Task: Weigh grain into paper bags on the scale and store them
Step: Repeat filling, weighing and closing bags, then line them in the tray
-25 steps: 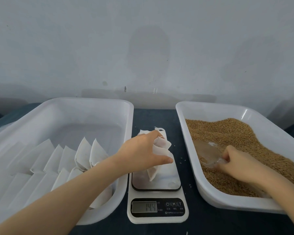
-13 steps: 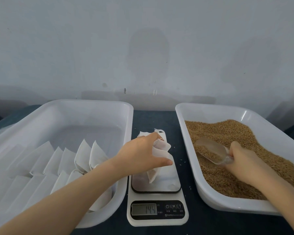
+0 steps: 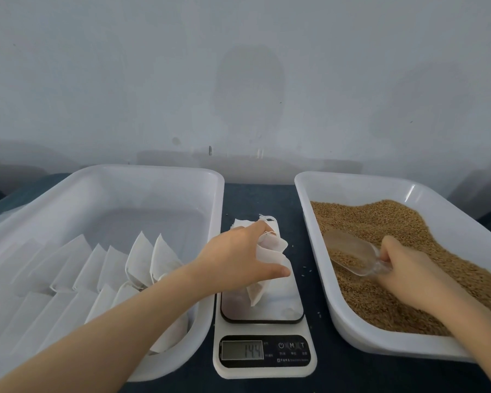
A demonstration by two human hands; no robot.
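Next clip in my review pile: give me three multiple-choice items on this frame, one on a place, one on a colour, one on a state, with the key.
1. Where does the scale stand?
A. inside the left tub
B. between the two tubs
C. right of the grain tub

2. What colour is the grain?
A. brown
B. green
C. black

3. What state is the scoop in?
A. lying unheld on the table
B. tipped over the bag
C. held in the right hand, with grain in it

Key: 1 B, it sits on the dark table between the white tubs; 2 A, the heap is golden brown; 3 C, fingers grip its handle above the heap, while the left hand holds the paper bag on the scale.
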